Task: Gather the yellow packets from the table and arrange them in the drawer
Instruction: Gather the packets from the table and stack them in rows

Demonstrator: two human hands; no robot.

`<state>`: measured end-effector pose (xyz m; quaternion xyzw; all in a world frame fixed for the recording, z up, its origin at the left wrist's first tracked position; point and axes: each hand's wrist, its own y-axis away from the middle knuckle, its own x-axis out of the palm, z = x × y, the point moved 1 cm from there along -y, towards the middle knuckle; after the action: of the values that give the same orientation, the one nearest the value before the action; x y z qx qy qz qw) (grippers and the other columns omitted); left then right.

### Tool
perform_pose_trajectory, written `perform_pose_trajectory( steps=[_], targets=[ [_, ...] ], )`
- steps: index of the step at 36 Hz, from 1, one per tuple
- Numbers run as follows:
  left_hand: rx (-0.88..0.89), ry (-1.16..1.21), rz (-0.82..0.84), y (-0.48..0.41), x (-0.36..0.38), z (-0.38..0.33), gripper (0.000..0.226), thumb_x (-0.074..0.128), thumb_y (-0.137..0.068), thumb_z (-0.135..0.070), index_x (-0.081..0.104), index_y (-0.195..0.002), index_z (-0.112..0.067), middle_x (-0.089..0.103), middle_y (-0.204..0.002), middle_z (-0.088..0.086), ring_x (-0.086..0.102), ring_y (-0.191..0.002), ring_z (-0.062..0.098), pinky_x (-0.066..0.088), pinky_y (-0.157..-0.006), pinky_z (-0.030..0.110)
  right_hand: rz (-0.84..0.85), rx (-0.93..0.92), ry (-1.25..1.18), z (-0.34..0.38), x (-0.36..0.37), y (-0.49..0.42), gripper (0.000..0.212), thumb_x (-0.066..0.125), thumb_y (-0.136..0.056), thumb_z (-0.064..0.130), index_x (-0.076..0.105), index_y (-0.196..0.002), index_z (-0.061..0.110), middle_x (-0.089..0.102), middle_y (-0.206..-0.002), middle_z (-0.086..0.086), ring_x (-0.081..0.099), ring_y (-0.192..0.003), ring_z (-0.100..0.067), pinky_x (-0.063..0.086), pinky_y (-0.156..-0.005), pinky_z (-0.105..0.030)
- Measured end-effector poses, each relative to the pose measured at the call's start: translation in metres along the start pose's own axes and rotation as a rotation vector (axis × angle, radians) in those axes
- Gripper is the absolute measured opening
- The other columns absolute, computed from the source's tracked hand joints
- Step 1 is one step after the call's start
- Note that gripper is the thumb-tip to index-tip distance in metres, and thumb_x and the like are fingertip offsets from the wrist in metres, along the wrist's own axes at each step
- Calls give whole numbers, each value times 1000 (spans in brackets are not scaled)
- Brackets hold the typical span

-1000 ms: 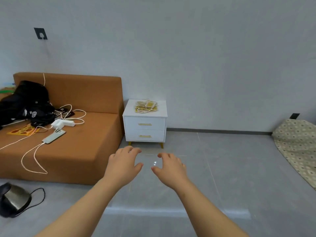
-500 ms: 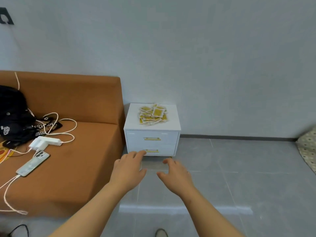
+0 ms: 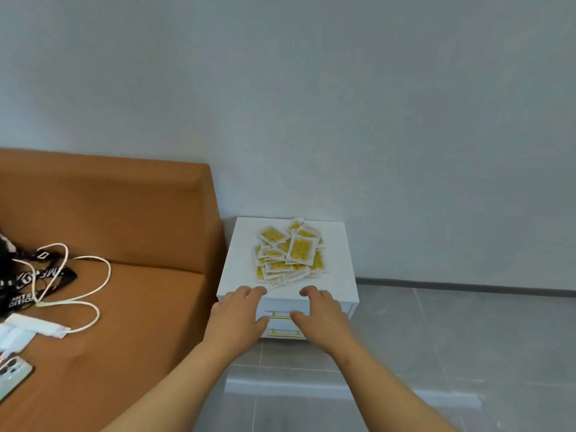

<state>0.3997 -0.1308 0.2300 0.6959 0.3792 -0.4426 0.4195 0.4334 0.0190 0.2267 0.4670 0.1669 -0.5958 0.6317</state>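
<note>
Hands: left hand (image 3: 237, 316) and right hand (image 3: 321, 316) spread, relaxed, empty, held out toward desk (image 3: 240, 260) | yellow packets (image 3: 288, 252) heaped loose on desk top | 2 drawers (image 3: 280, 324) below shut, likely opened first

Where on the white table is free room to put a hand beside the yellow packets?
The widest bare strip of the table runs along its left side, between the yellow packets and the sofa. A narrower strip lies by the right edge. The pile crowds the middle; the left hand and right hand partly hide the front edge.
</note>
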Motion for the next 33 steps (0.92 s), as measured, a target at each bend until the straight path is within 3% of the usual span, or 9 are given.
perform_pose_trajectory(
  steps=[18, 24, 29, 33],
  targets=[
    [-19, 131, 271, -284, 30, 59, 48, 44, -96, -32, 31, -142, -25, 35, -144, 0, 38, -128, 21, 37, -101, 31, 143, 297, -126, -22, 7, -254, 53, 49, -94, 32, 29, -141, 22, 36, -142, -6, 40, -127, -25, 38, -101, -35],
    [-51, 95, 310, -338, 73, 65, 51, 38, -98, -39, 23, -145, -29, 12, -155, -2, 15, -141, 22, 26, -109, 32, 110, 359, -135, -43, 23, -318, 55, 47, -95, 38, 27, -144, 26, 21, -152, -4, 27, -136, -26, 33, -104, -38],
    [-313, 407, 242, -383, 114, 66, 51, 31, -98, -46, 20, -146, -35, 0, -158, -5, -3, -145, 20, 11, -116, 37, -1, 457, -312, -61, 33, -381, 62, 53, -91, 43, 25, -146, 33, 13, -156, -5, 18, -141, -30, 26, -109, -47],
    [-474, 458, 171, -413, 136, 71, 55, 27, -98, -47, 10, -149, -34, -6, -158, -3, -6, -145, 22, 9, -116, 39, -92, 454, -336, -72, 36, -422, 74, 58, -87, 46, 17, -147, 36, 6, -158, -3, 12, -143, -29, 23, -111, -49]
  ],
)
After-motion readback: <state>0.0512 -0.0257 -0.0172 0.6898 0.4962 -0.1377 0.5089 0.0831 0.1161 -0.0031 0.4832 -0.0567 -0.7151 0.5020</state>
